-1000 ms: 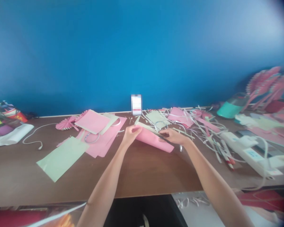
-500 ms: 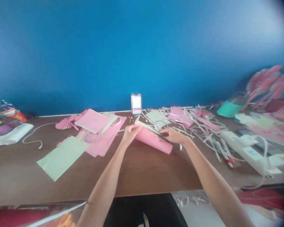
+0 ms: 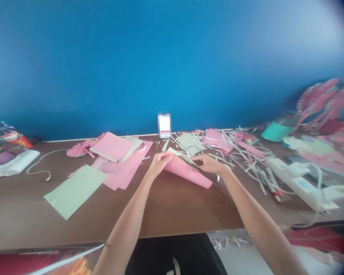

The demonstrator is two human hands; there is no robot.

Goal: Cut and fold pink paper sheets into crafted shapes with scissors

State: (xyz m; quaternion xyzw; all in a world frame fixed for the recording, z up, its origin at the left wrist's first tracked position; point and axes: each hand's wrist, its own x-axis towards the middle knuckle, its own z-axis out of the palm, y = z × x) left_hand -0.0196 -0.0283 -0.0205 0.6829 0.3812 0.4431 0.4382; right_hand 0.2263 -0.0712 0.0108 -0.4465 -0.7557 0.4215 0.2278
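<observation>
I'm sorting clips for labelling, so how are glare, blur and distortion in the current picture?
Head view: pale glare on the blue wall at upper right; head view: the pink fans and white power strip at right look smeared and stretched; head view: the left hand, right hand and pink paper are clearer, though slightly soft.

The forearms (image 3: 132,214) are bare, the clothing (image 3: 154,256) black (a pale mark (image 3: 176,266) low down).

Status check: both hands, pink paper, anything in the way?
Left hand pinching pink paper near a corner. Right hand at its far edge, grip unclear. Loose strips strewn beyond, rightward.
</observation>
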